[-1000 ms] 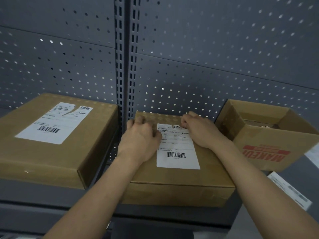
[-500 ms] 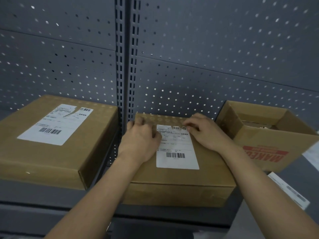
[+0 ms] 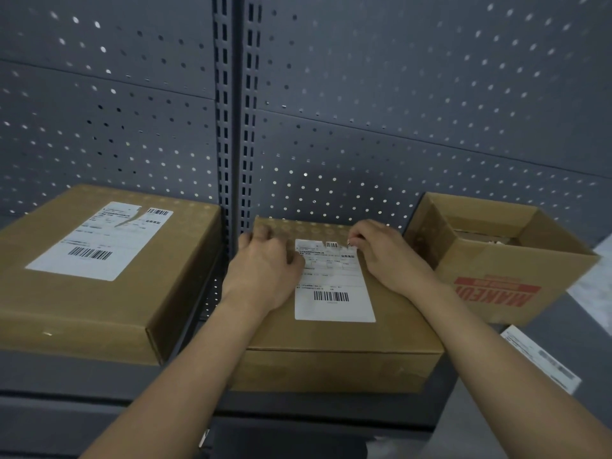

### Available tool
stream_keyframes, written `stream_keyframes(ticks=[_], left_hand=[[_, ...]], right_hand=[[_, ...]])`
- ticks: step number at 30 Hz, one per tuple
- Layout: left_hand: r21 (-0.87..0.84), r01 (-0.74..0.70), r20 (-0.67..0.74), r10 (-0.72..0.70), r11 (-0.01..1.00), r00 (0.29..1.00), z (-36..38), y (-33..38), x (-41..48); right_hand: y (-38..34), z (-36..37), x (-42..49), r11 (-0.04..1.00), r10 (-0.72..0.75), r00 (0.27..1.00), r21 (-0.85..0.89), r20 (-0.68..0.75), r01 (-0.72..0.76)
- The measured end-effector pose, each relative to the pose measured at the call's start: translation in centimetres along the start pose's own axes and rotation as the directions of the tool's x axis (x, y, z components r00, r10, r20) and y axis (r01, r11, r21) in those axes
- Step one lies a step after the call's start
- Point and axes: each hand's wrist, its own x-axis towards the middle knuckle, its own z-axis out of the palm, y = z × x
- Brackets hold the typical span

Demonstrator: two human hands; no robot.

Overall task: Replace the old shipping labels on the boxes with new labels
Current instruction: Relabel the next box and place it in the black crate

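Observation:
A closed cardboard box (image 3: pixel 331 339) lies on the shelf in front of me, with a white shipping label (image 3: pixel 334 286) stuck on its top. My left hand (image 3: pixel 265 270) lies palm-down on the lid just left of the label, its thumb at the label's left edge. My right hand (image 3: pixel 390 260) is on the right side, fingertips pinched at the label's top right corner, where the edge looks torn. A larger closed box (image 3: pixel 66 303) to the left carries a label (image 3: pixel 99 240) with a rip at its top.
An open cardboard box (image 3: pixel 496 270) with red print stands at the right, close to my right wrist. A loose label sheet (image 3: pixel 539 357) lies on the shelf in front of it. A grey pegboard wall (image 3: pixel 397 111) and slotted upright (image 3: pixel 235 127) close off the back.
My right hand has slid a little to the right along the label's top edge, uncovering the small barcode there. My left hand and the boxes have stayed put.

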Motion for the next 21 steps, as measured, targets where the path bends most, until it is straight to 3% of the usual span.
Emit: stream_keyframes(ticks=[3,9,21], left_hand=[[0.002,-0.001,-0.002,0.001,1.000,1.000,0.0,0.0,0.0],[0.004,-0.001,-0.004,0.001,1.000,1.000,0.0,-0.1,0.1],[0.028,-0.005,-0.001,0.005,1.000,1.000,0.1,-0.1,0.2]], right_hand=[[0.0,-0.1,-0.2,0.999,0.002,0.999,0.043,-0.044,0.000],[-0.4,-0.8,-0.9,0.997,0.073,0.995,0.036,0.065,-0.075],[-1.9,-0.7,-2.5,0.995,0.083,0.993,0.057,-0.083,-0.079]])
